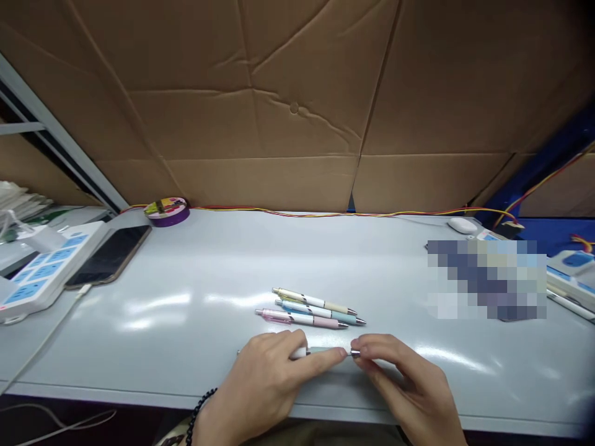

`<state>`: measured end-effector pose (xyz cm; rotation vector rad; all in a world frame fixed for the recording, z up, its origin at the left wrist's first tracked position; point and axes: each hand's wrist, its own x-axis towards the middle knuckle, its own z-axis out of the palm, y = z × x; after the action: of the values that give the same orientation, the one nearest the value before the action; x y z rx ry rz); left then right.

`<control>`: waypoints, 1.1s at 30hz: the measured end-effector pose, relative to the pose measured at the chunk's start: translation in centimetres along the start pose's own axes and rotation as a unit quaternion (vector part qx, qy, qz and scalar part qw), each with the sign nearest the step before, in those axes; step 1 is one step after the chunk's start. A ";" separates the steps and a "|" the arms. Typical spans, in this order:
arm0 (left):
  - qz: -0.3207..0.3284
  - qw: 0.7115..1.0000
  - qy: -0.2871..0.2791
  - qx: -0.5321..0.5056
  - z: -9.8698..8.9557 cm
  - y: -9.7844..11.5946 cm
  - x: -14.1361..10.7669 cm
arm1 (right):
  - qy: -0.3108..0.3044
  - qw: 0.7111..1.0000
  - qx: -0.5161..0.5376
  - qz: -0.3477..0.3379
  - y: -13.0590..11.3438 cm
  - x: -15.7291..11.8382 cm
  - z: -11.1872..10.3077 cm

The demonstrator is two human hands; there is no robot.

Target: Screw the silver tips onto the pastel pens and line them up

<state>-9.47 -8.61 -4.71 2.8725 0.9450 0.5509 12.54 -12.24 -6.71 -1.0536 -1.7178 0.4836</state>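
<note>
Left hand (267, 375): grip closed around the green-and-white pen (299, 353), near the front edge of the bench (186, 353) at 6 o'clock. Right hand (416, 384): fingertips pinched on the metal tip (356, 354) at the pen's 3 o'clock end. A thin shaft shows between barrel and tip; the tip is judged unseated. Removal or fitting: cannot be told. At 12 o'clock from this pen lie the yellow pen (315, 301), blue pen (321, 312) and pink pen (303, 319), tips seated. Status: three pens closed, one open.
</note>
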 end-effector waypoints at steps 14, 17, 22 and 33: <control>0.002 0.996 0.081 -0.025 0.0 -0.2 0.1 | 0.170 0.969 -0.079 0.163 0.1 0.4 -0.9; 0.002 0.997 0.067 -0.030 -0.1 -0.1 0.3 | 0.141 0.977 0.022 0.157 -0.4 0.3 -0.7; 0.000 0.997 0.066 -0.026 -0.1 0.1 0.5 | 0.106 0.979 0.098 0.146 -1.1 0.1 -0.1; 0.002 0.998 0.048 -0.029 0.0 0.1 0.5 | 0.098 0.986 0.102 0.093 -1.2 0.1 0.1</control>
<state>-9.07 -8.41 -4.58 2.8203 0.9199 0.7091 11.93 -12.80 -5.80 -1.0797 -1.3734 0.6400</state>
